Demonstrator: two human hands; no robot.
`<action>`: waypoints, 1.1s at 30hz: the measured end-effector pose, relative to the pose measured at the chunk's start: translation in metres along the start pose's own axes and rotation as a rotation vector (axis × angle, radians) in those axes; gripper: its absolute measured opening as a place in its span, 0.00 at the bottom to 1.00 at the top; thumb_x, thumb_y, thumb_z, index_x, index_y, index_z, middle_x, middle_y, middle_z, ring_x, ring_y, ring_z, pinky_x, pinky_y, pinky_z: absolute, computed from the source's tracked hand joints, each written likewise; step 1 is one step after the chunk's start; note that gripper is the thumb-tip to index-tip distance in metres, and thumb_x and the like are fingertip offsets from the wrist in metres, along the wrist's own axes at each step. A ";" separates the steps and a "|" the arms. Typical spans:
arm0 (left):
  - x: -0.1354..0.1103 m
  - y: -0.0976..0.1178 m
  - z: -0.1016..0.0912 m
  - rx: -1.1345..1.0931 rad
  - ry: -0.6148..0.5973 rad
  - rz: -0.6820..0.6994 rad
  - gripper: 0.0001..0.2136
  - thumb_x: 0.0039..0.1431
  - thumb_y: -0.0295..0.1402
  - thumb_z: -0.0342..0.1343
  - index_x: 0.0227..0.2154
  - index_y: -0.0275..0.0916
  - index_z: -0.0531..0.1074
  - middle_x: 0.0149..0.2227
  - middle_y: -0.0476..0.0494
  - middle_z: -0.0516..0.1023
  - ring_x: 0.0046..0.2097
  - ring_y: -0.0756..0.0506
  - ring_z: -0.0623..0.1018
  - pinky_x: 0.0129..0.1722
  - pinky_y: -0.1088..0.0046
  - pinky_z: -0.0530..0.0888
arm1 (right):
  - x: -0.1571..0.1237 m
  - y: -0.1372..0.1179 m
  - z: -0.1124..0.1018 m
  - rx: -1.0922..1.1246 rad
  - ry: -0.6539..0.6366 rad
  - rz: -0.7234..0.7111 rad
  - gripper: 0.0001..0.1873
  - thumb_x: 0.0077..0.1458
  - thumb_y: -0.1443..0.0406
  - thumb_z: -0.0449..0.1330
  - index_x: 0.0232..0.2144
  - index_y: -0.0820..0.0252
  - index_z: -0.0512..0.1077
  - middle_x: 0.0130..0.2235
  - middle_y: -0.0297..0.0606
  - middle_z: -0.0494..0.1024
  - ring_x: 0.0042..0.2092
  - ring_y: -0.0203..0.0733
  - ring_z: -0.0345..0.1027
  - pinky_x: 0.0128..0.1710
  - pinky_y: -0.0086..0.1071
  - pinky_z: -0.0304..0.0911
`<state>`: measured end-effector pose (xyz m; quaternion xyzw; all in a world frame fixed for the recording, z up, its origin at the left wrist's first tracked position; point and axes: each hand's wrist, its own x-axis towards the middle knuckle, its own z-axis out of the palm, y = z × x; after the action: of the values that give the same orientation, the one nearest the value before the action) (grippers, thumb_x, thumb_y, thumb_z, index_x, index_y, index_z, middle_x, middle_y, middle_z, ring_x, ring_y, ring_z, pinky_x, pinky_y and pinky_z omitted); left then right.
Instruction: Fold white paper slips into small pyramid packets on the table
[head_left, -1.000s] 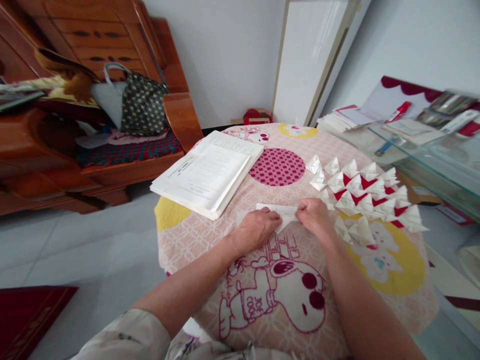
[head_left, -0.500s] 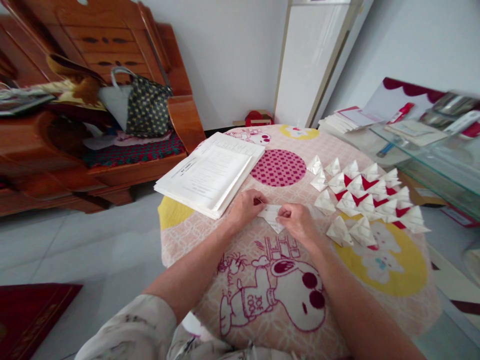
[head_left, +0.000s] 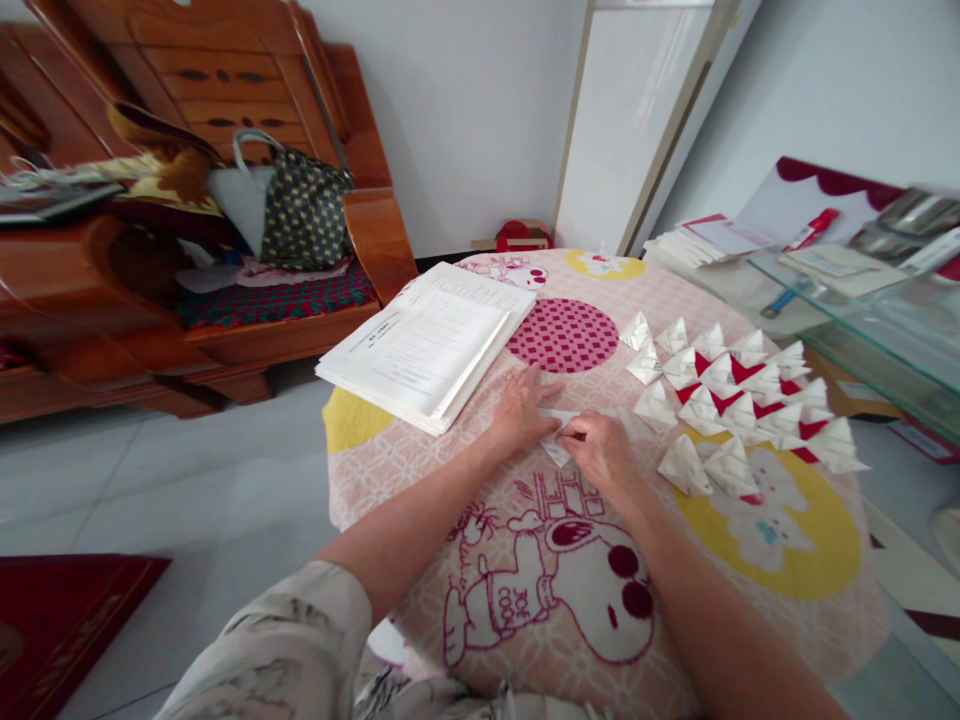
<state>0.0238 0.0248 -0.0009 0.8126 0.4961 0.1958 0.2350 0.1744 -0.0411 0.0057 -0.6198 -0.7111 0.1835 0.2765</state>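
A small white paper piece (head_left: pixel 556 449), partly folded, lies on the pink cartoon-print cloth (head_left: pixel 570 600) in front of me. My left hand (head_left: pixel 519 410) lies flat on its left part with the fingers stretched out. My right hand (head_left: pixel 598 448) is closed in a pinch on the paper's right part, pressing it down. Most of the paper is hidden under both hands. To the right, several folded white and red paper triangles (head_left: pixel 739 395) lie in rows. A stack of printed white sheets (head_left: pixel 431 342) sits just beyond my left hand.
A glass-topped table (head_left: pixel 862 300) with booklets and a red marker stands at the right. A wooden bench (head_left: pixel 187 260) with a dotted bag (head_left: pixel 304 210) is at the left across grey floor tiles. A white cabinet (head_left: pixel 637 120) stands at the back.
Both hands came together from a wider spread on the paper. The left hand went from closed to flat with fingers stretched. The paper now looks narrower and more folded.
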 end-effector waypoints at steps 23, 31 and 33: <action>-0.013 -0.007 -0.024 0.011 -0.030 0.202 0.14 0.54 0.28 0.60 0.45 0.38 0.78 0.44 0.42 0.80 0.47 0.43 0.77 0.52 0.63 0.72 | -0.004 -0.001 -0.002 0.065 -0.007 0.002 0.10 0.49 0.74 0.62 0.21 0.60 0.78 0.28 0.38 0.78 0.31 0.39 0.70 0.34 0.31 0.59; -0.014 -0.004 -0.031 -0.022 -0.162 0.135 0.03 0.54 0.29 0.59 0.31 0.37 0.77 0.31 0.47 0.77 0.35 0.48 0.74 0.38 0.71 0.70 | -0.009 0.006 -0.008 0.162 0.120 -0.033 0.06 0.50 0.72 0.61 0.25 0.59 0.77 0.27 0.35 0.76 0.30 0.38 0.69 0.33 0.31 0.63; -0.017 -0.004 -0.031 -0.034 -0.149 0.150 0.03 0.55 0.29 0.59 0.30 0.37 0.77 0.32 0.47 0.77 0.35 0.48 0.74 0.38 0.71 0.69 | -0.009 0.007 -0.014 0.150 0.230 -0.056 0.05 0.52 0.70 0.60 0.29 0.59 0.77 0.29 0.37 0.77 0.30 0.39 0.70 0.33 0.32 0.65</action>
<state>-0.0034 0.0169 0.0202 0.8557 0.4117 0.1602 0.2695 0.1888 -0.0501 0.0109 -0.5943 -0.6761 0.1562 0.4065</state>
